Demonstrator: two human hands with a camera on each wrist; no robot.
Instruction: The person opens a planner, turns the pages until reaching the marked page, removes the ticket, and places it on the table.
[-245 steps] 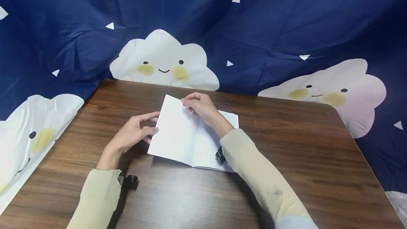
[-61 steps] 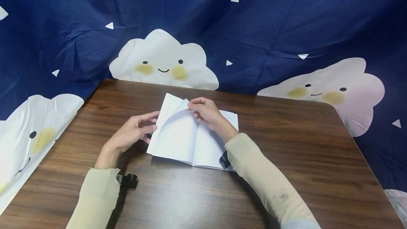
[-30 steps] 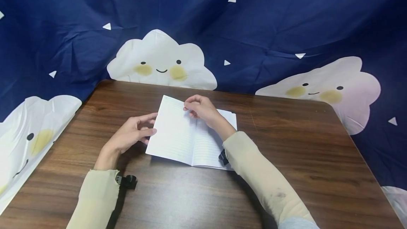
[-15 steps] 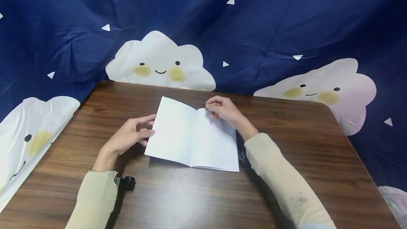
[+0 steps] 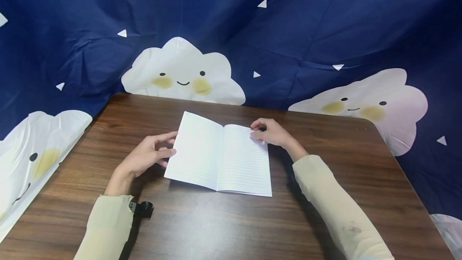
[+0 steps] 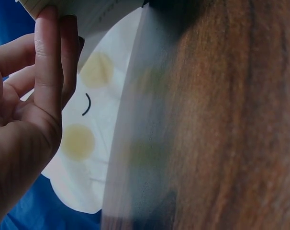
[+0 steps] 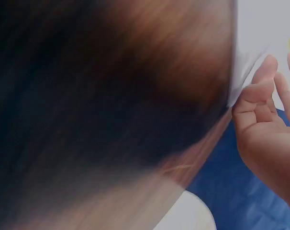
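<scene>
An open notebook (image 5: 196, 151) with lined white pages lies on the brown table, its left half raised off the tabletop. My left hand (image 5: 144, 155) pinches the outer edge of that half, thumb on the page and fingers behind it. In the left wrist view, the left fingers (image 6: 48, 62) reach up to the paper at the top. My right hand (image 5: 272, 132) is over the top right corner of the right-hand page (image 5: 243, 163). The right wrist view has its fingers (image 7: 255, 103) bent loosely beside the page corner, the thumb apart from them.
The wooden table (image 5: 209, 228) extends around the notebook on all sides. Behind it hangs a dark blue cloth (image 5: 288, 23) printed with smiling clouds (image 5: 184, 61) and small white triangles. A small black device (image 5: 144, 208) sits at the left sleeve cuff.
A page that my right hand lifted two seconds ago now lies flat. The right hand has moved right from the notebook's middle to its top right corner. My left hand keeps its hold.
</scene>
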